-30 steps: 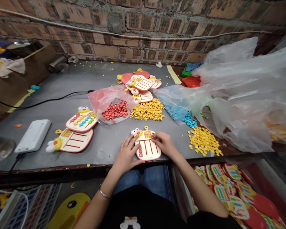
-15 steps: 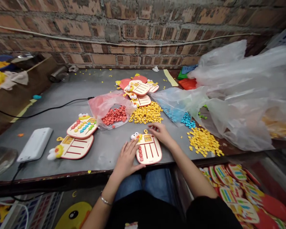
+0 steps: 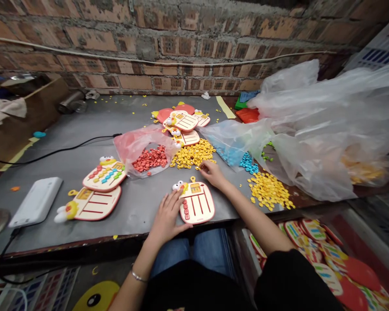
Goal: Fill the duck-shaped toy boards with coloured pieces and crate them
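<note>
A duck-shaped toy abacus board (image 3: 197, 203) lies near the front edge of the grey table (image 3: 84, 116), with red beads on its leftmost rod. My left hand (image 3: 167, 216) rests flat on the table against the board's left side, fingers spread. My right hand (image 3: 212, 172) reaches past the board to the near edge of the yellow bead pile (image 3: 192, 154), fingers curled down onto the beads. What the fingers hold is hidden.
A pink bag of red beads (image 3: 147, 156), blue beads (image 3: 244, 160) and a second yellow pile (image 3: 269, 190) lie nearby. Two more boards (image 3: 97, 192) sit left, a stack (image 3: 181, 123) behind. A white box (image 3: 35, 202), cable, large clear bags (image 3: 327, 129) and a bin of finished boards (image 3: 317, 255) surround.
My right hand left the board's top and moved forward to the yellow bead pile. The left hand stayed beside the board. The camera view shifted slightly.
</note>
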Motion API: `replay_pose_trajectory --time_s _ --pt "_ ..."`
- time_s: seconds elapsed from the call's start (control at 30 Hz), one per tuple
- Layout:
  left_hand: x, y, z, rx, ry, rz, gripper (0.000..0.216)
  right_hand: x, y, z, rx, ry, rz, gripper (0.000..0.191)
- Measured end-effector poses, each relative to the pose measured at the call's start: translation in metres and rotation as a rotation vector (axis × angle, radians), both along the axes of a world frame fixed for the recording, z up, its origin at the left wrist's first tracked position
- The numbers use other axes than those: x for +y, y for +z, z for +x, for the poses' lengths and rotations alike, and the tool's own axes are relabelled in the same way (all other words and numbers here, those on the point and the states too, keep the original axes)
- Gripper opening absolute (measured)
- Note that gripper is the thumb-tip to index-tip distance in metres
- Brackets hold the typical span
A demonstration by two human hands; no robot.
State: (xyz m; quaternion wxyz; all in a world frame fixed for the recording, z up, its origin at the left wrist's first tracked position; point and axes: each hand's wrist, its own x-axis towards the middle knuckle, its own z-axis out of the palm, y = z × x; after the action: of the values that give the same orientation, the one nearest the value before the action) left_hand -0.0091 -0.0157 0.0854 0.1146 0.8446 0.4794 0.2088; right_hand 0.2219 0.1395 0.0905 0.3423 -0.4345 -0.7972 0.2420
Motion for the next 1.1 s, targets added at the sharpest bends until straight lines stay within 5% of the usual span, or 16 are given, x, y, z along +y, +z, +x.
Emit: replay_pose_trajectory --time_s 0.1,0.27,0.6,0.87,1.1 --pt "0.000 0.000 0.000 -0.006 -0.006 -0.004 0.072 -0.024 0.001 0.018 0.231 -0.011 -0.116 0.013" --pt "0.000 -0.001 0.000 -0.016 -0.014 -0.001 0.071 -0.053 0.007 0.021 0.302 0.079 -0.145 0.009" --pt "0.000 0.000 0.000 0.006 0.011 -0.007 0.071 -0.076 -0.008 0.012 -0.161 0.034 0.246 0.014" --pt "0.000 0.000 -0.001 0.013 -0.003 -0.009 0.074 -0.093 -0.001 0.000 -0.017 0.052 0.042 0.023" --pt "-0.001 -0.001 -0.002 0.017 0.000 -0.009 0.075 -0.092 0.006 -0.023 0.060 0.267 -0.120 0.025"
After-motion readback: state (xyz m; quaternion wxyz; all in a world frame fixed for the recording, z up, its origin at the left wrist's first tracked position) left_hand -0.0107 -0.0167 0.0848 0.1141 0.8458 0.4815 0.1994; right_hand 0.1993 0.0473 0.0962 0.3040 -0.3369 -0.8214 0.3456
